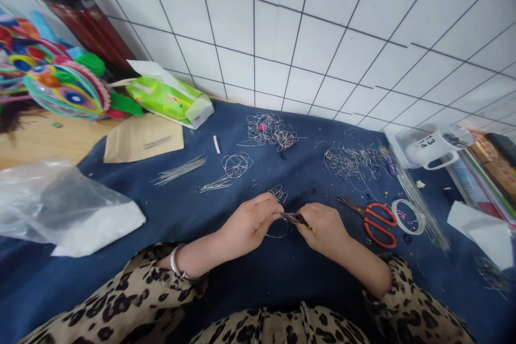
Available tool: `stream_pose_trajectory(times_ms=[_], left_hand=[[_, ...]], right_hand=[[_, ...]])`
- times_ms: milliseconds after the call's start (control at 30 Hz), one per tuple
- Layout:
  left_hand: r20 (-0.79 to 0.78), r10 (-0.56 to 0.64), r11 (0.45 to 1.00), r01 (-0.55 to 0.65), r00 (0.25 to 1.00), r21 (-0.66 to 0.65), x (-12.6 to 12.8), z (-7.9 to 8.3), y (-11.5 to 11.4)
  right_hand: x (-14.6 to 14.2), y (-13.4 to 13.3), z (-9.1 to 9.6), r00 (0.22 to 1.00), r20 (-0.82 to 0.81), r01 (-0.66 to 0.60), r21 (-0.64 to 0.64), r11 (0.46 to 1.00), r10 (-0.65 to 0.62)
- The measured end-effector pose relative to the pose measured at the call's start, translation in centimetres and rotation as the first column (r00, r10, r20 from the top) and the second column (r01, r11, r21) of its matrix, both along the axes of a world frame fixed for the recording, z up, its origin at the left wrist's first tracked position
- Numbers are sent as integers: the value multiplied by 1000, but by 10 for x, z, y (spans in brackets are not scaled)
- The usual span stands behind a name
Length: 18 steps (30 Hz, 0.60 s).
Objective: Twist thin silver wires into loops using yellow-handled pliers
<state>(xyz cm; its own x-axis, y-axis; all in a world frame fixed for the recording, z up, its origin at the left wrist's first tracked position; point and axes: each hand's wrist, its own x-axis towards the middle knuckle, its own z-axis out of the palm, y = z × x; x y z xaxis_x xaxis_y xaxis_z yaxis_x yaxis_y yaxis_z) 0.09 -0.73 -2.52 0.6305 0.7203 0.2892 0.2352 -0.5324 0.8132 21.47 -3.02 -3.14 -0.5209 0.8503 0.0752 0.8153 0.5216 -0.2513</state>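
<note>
My left hand (255, 220) is closed in a pinch on a thin wire piece (278, 192), whose loops show just beyond the fingers and below them. In my right hand (324, 228) is a pair of small pliers (293, 217), with the jaws pointing left and meeting the wire at my left fingertips. The handles are mostly hidden in the palm. Further off lie a round wire frame (237, 165), a tangle of wire loops with a pink bit (264, 128) and a heap of loose wire (350, 161). Orange-handled scissors (379, 223) lie right of my right hand.
Straight wires (179, 170) lie at the left, near a brown paper envelope (141, 142) and a plastic bag (72, 204). A green tissue pack (171, 98) stands by the tiled wall. At the right are a small round dish (408, 217) and a white mug (431, 148).
</note>
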Motion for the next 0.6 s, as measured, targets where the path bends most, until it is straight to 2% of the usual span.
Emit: stream_pose_trajectory(times_ms=[300,600], left_hand=[[2,-6,1000,6,1000,19,0,-2,0],[-23,-19,1000,19,1000,3,0,0,0]], right_hand=[[2,1,6,996,92,-15,117,993,4],[2,-2,9,987,160,1,165,986,-28]])
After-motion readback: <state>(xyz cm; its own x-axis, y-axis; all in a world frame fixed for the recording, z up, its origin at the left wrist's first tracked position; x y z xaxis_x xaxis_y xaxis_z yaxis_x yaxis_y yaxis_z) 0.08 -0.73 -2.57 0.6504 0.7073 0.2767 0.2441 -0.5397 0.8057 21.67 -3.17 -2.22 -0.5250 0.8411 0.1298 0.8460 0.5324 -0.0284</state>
